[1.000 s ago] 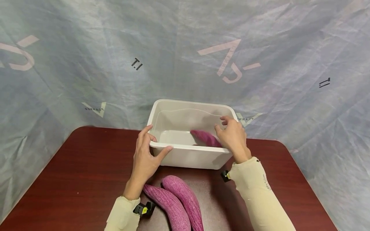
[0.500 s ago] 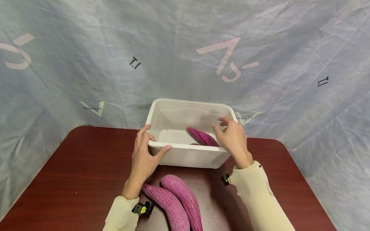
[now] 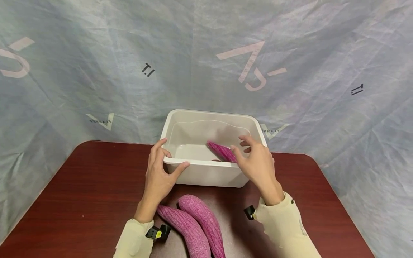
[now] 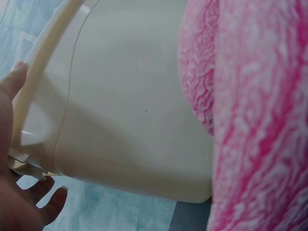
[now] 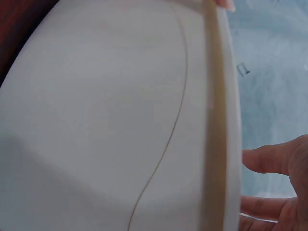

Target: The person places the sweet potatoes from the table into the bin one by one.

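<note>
My left hand (image 3: 158, 179) grips the near left corner of a white plastic bin (image 3: 206, 175), thumb along the front and fingers over the rim. In the right wrist view, my right hand (image 3: 259, 163) has its fingers loosely bent beyond the bin's front rim; it holds nothing. Inside the bin lies a long purple wrinkled vegetable (image 3: 222, 150), its near end hidden by the front wall. A bit of something reddish (image 3: 215, 160) peeks over that wall. Two more long purple wrinkled vegetables (image 3: 187, 227) lie side by side on the table, looming large in the left wrist view.
The dark red wooden table (image 3: 80, 200) has rounded far corners. A grey-blue printed sheet (image 3: 193, 64) hangs right behind the bin and along both sides. Black wrist cameras (image 3: 158, 232) sit under both pale sleeves.
My right hand has drawn slightly back and left over the bin's near right side. The vegetable inside, blurred a second ago, has settled. My left hand keeps its grip on the bin.
</note>
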Available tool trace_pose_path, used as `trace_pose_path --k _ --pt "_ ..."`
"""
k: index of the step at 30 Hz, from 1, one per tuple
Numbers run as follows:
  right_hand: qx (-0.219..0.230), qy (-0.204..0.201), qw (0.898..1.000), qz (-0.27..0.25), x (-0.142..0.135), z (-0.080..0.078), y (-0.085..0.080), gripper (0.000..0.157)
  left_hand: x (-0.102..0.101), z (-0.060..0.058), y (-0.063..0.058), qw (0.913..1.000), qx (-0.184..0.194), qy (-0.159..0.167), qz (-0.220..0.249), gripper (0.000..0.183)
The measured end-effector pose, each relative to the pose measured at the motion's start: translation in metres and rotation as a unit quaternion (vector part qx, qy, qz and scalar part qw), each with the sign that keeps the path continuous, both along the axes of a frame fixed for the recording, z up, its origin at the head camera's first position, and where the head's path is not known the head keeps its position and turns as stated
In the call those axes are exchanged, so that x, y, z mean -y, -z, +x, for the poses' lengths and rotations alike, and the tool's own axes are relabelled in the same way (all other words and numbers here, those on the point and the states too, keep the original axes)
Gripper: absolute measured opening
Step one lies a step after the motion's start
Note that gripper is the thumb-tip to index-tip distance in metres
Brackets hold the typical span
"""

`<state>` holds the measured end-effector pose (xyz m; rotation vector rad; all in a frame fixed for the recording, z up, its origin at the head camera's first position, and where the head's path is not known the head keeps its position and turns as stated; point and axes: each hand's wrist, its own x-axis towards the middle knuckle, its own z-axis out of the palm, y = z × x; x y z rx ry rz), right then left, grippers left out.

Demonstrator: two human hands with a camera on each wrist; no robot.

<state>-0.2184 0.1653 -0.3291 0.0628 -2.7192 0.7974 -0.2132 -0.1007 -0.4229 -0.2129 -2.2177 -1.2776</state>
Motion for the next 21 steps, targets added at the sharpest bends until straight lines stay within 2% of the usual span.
trace_pose_path --k 6,14,21 --pt "-0.023 -0.003 1.000 -0.001 0.009 0.016 -0.003 0.043 0.003 0.002 -0.001 0.9999 0.014 0.000 -0.004 0.052" --pt "-0.059 -0.018 0.998 -0.008 0.014 0.034 -0.003 0.043 0.000 0.000 0.000 1.0000 0.003 -0.003 -0.002 0.053" --pt "-0.055 -0.020 0.998 -0.018 0.019 0.050 0.000 0.035 0.000 0.000 0.000 1.0000 -0.001 -0.003 -0.002 0.053"
